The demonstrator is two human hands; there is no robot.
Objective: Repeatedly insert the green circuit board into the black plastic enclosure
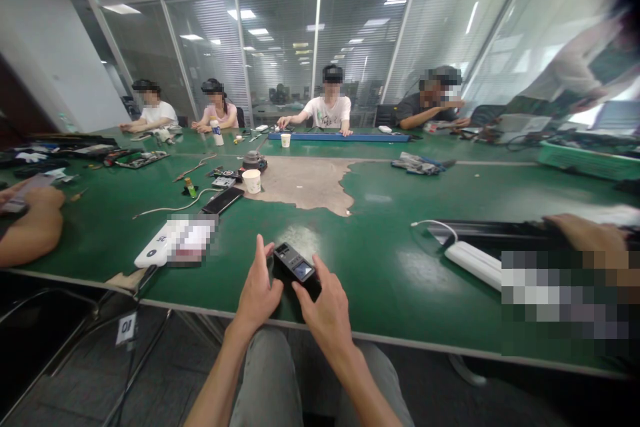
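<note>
Device (289, 261), black with small screen (303, 271), is at the near side of the green table (385, 293), straight in front of the wearer; right hand (329, 301) holds its near end between thumb and fingers, left hand (258, 292) has fingers spread along its left side, whether gripping cannot be told. Outward to the left: white numbered unit (156, 250), dark phone (223, 201), paper cup (252, 181); to the right, white elongated unit (473, 265). Beyond the tan patch (310, 180), blue bar (360, 138) lies before a seated co-worker (330, 110).
</note>
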